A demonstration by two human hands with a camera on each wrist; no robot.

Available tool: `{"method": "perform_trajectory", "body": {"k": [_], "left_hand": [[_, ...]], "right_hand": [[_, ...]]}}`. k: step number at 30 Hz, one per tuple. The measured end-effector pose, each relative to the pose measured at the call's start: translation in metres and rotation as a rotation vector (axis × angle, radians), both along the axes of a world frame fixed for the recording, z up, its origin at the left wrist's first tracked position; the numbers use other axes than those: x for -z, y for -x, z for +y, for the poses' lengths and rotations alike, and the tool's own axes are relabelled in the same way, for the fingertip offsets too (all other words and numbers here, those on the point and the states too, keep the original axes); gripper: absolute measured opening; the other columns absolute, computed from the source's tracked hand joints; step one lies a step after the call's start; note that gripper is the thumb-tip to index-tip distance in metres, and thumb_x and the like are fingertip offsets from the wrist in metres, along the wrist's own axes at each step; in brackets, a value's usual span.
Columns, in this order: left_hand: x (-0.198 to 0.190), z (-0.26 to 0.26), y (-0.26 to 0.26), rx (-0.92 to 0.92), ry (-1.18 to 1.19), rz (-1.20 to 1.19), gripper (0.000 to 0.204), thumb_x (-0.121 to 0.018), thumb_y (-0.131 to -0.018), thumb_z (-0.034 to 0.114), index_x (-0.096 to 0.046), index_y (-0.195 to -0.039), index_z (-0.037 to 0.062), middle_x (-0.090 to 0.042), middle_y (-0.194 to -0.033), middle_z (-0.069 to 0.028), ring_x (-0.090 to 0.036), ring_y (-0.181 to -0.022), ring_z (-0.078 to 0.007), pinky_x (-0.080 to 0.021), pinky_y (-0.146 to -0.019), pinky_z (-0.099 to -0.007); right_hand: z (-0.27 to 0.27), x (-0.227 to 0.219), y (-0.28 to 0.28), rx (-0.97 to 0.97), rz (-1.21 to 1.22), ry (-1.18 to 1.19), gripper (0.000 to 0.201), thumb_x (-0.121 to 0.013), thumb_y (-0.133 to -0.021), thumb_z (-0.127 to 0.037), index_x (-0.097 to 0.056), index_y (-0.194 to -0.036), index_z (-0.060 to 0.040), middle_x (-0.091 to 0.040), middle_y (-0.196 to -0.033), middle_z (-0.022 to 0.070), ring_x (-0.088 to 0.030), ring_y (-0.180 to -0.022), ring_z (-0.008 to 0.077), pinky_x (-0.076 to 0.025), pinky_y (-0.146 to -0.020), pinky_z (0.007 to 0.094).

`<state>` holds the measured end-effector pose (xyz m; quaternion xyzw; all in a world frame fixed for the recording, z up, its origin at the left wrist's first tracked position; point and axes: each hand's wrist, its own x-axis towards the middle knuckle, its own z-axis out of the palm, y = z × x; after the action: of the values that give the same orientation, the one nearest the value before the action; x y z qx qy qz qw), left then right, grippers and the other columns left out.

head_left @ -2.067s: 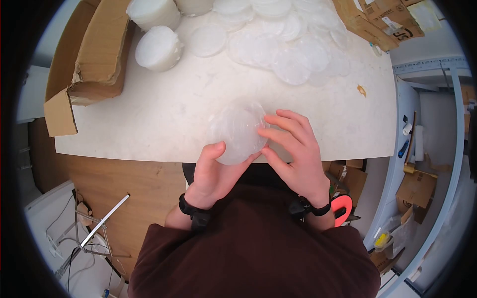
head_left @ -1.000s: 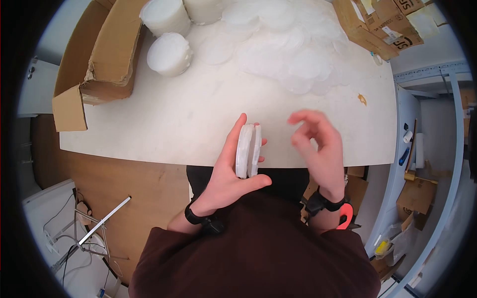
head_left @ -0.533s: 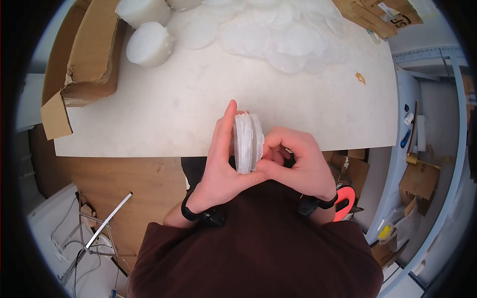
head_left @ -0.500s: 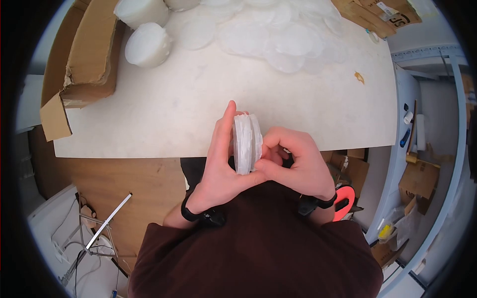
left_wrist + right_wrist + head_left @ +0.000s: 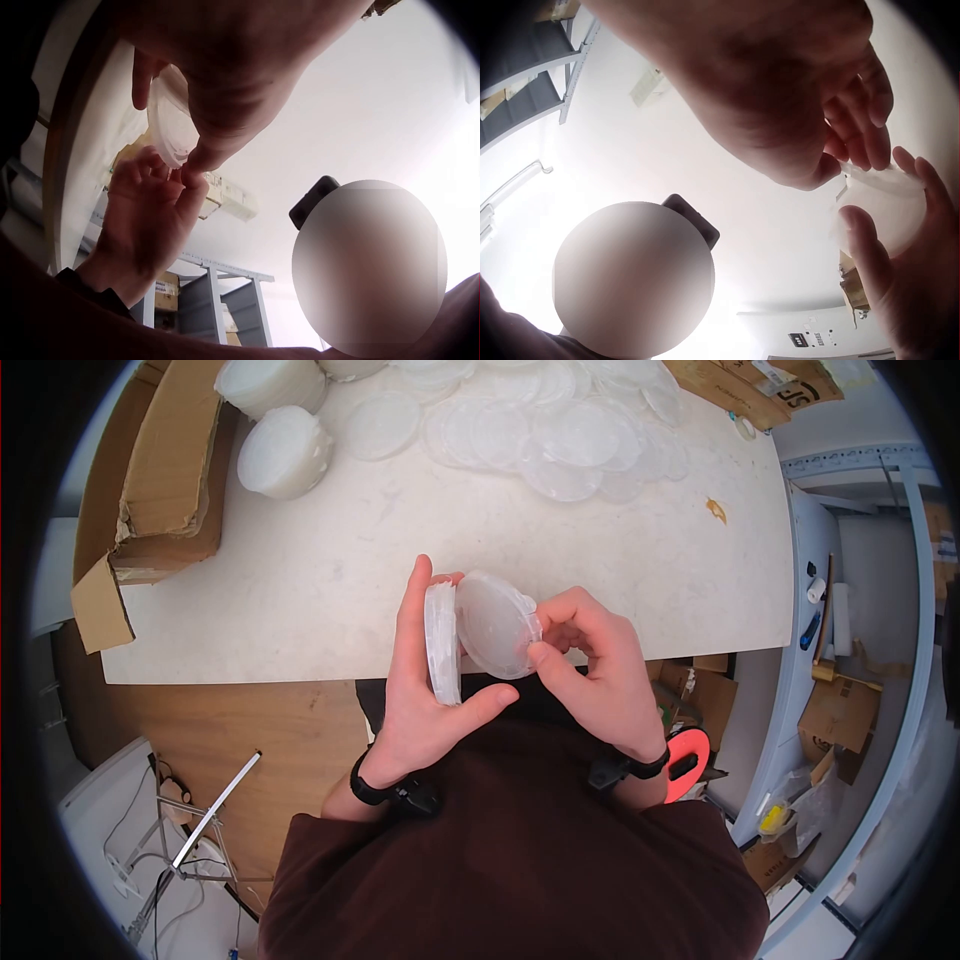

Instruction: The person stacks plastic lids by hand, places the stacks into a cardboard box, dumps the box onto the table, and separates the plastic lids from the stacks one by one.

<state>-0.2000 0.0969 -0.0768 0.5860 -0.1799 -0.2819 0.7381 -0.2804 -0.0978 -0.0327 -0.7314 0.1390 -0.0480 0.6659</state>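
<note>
My left hand (image 5: 405, 695) holds a short stack of translucent round plastic lids (image 5: 442, 645) on edge, its fingers behind the stack and its thumb stretched out below. To the right, a single translucent lid (image 5: 494, 626) is tilted away from that stack, its flat face showing. My right hand (image 5: 600, 675) pinches this lid's right rim between thumb and fingers. In the left wrist view the right hand (image 5: 142, 221) meets the lid's edge (image 5: 172, 127). The right wrist view has the left thumb (image 5: 862, 232) in front of the pale lid (image 5: 892, 206).
Many loose translucent lids (image 5: 575, 440) lie spread over the back of the white table (image 5: 340, 580). Stacks of lids (image 5: 283, 460) stand at the back left beside a long open cardboard box (image 5: 175, 470). Another cardboard box (image 5: 765, 385) sits at the back right. Shelving (image 5: 900, 710) stands at the right.
The right hand moved away, then returned to the stack's right side. It has since drawn one lid out to the right, opening a gap, while the left hand shifted slightly left with the stack.
</note>
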Motion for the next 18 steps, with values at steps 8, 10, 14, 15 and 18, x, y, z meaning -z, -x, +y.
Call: {"method": "perform_trajectory", "body": {"k": [8,10,14,15,18], "left_hand": [[0.006,0.006,-0.006,-0.117,-0.01,-0.036,0.133,-0.097,-0.087,0.033,-0.005,-0.18,0.0069,-0.039,-0.17,-0.0182,-0.047,-0.153,-0.0314,-0.043,-0.122,-0.0481],[0.004,0.007,-0.006,-0.109,-0.04,-0.008,0.136,-0.098,-0.085,0.036,-0.005,-0.18,0.007,-0.039,-0.17,-0.0181,-0.048,-0.152,-0.0315,-0.043,-0.121,-0.0468],[0.002,0.006,-0.003,-0.094,-0.069,-0.043,0.138,-0.1,-0.083,0.035,-0.005,-0.18,0.0069,-0.038,-0.171,-0.0185,-0.05,-0.149,-0.0315,-0.044,-0.12,-0.0473],[0.003,0.003,-0.001,-0.086,-0.074,-0.081,0.14,-0.101,-0.082,0.034,-0.005,-0.18,0.0071,-0.038,-0.17,-0.0188,-0.05,-0.147,-0.0316,-0.045,-0.119,-0.0478],[0.005,0.002,-0.001,-0.048,-0.13,-0.171,0.142,-0.103,-0.08,0.031,-0.005,-0.18,0.0074,-0.038,-0.168,-0.0195,-0.05,-0.146,-0.0322,-0.046,-0.117,-0.0486]], "right_hand": [[-0.043,0.002,-0.031,0.304,-0.14,-0.144,0.021,-0.07,-0.105,-0.005,-0.062,-0.124,-0.0003,-0.075,-0.104,0.004,-0.068,-0.084,0.0095,-0.053,-0.074,0.0274],[-0.051,0.0,-0.041,0.395,-0.184,-0.168,0.023,-0.069,-0.106,-0.005,-0.062,-0.128,-0.0004,-0.074,-0.106,0.0038,-0.069,-0.084,0.0094,-0.053,-0.073,0.0276],[-0.042,0.01,-0.043,0.363,-0.022,0.212,0.029,-0.074,-0.102,-0.007,-0.065,-0.129,-0.0016,-0.073,-0.104,0.0027,-0.066,-0.079,0.0091,-0.049,-0.071,0.027],[-0.037,0.012,-0.035,0.282,-0.008,0.168,0.029,-0.077,-0.1,-0.008,-0.067,-0.127,-0.0021,-0.073,-0.103,0.0023,-0.065,-0.077,0.0092,-0.048,-0.069,0.0272],[-0.017,-0.001,-0.012,-0.181,-0.052,0.079,0.028,-0.083,-0.093,-0.007,-0.071,-0.118,-0.0047,-0.071,-0.1,0.0009,-0.062,-0.073,0.0095,-0.046,-0.067,0.0281]]}}
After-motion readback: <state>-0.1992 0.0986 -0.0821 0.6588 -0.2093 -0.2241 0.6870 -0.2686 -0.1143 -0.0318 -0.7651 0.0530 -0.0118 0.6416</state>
